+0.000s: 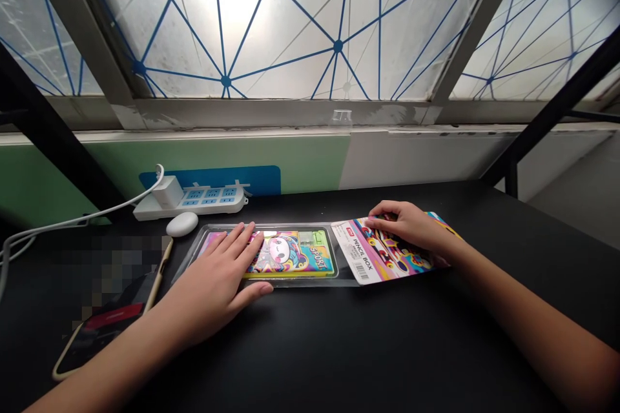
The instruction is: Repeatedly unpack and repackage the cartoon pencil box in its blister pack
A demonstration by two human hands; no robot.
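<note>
A colourful pencil box [285,253] with a cartoon face and the word "SPORT" lies flat in a clear plastic blister tray [310,282]. My left hand [225,277] rests on its left part, fingers spread and palm down, hiding that end. To the right is a printed card [363,258] marked "PENCIL BOX" with a barcode, its left edge by the tray's right end. My right hand [407,222] has thumb and fingers closed at the card's upper edge and covers part of its picture. Whether the card touches the tray, I cannot tell.
On the black table [329,348], a phone [113,316] in a pale-edged case lies left, partly behind my left forearm. Beyond it are a white oval mouse-like object [182,224] and a white power strip [194,206] with a plugged-in adapter and cable. Window and wall rise behind.
</note>
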